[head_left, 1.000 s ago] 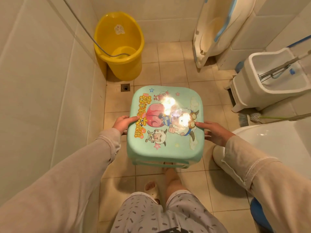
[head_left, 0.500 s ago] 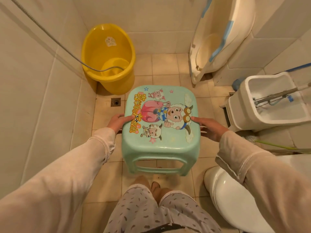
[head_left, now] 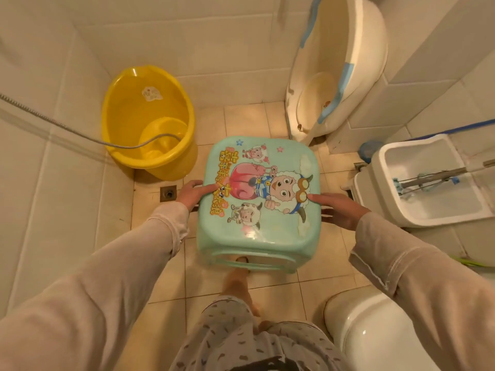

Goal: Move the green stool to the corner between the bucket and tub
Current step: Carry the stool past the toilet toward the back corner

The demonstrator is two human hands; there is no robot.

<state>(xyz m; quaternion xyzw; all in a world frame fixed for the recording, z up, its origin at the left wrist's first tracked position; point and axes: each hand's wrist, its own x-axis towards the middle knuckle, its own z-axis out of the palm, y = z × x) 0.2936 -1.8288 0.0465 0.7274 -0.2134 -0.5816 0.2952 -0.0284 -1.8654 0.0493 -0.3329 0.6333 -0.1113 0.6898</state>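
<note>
The green stool point(head_left: 258, 226), with a cartoon print on its seat, hangs above the tiled floor in front of me. My left hand point(head_left: 191, 194) grips its left edge, thumb on the seat. My right hand point(head_left: 338, 207) grips its right edge the same way. A yellow bucket point(head_left: 148, 121) stands in the far left corner against the walls. A cream baby tub point(head_left: 337, 68) with blue trim leans upright against the far wall on the right. Bare floor tiles point(head_left: 246, 119) lie between bucket and tub, just beyond the stool.
A shower hose point(head_left: 53, 121) runs from the left wall into the bucket. A floor drain point(head_left: 168, 193) sits under my left hand. A white mop sink point(head_left: 428, 183) stands at right, and a white toilet bowl point(head_left: 375, 336) at lower right. My legs point(head_left: 241, 290) are below the stool.
The stool and both hands have come closer to the far wall, toward the gap between bucket and tub. Both hands keep their grip.
</note>
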